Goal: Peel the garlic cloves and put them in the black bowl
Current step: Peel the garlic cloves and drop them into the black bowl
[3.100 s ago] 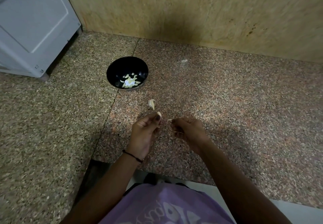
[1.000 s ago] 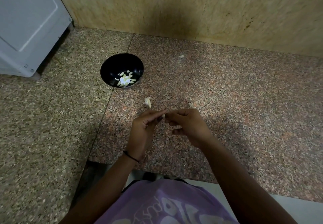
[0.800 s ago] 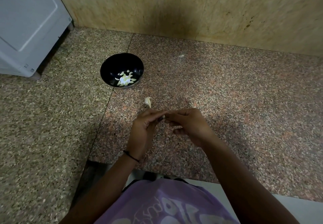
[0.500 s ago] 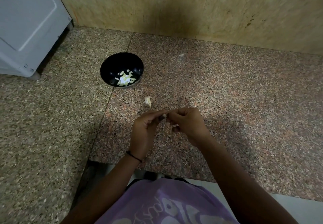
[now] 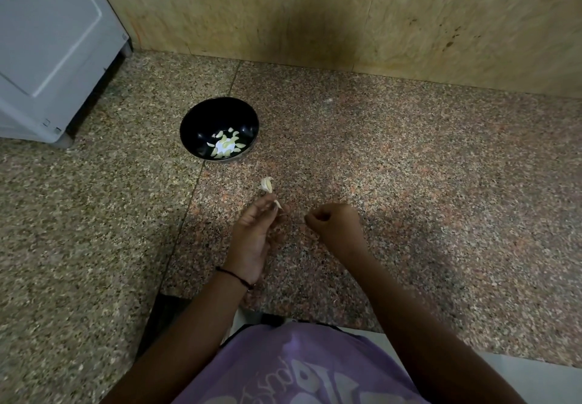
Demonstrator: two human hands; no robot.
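Your left hand point(image 5: 253, 236) sits just below the centre of the frame. Its thumb and fingertips pinch a small garlic clove point(image 5: 277, 204), of which only a pale, smooth, pointed tip shows; the rest is hidden behind your fingers. Just above it in the frame, clear of your hand, a second garlic piece point(image 5: 267, 184) lies on the floor, curved, papery and off-white. Further up and to the left stands the black bowl point(image 5: 201, 120), round and glossy, with a small heap of peeled cloves point(image 5: 225, 147), pale yellow-green, at its bottom.

Your right hand point(image 5: 335, 225) is to the right of the left one, apart from the clove, with its fingers curled into a fist. Nothing shows inside it.

The floor point(image 5: 409, 199) is speckled polished stone in pink and grey, crossed by thin joint lines. The wall point(image 5: 315, 10) is a beige veined slab with a dark stain. A white panelled cabinet point(image 5: 47, 41) is cut off at the upper left. A thin black band point(image 5: 234, 276) circles your left wrist, and your purple printed shirt point(image 5: 299, 366) runs off the bottom edge.
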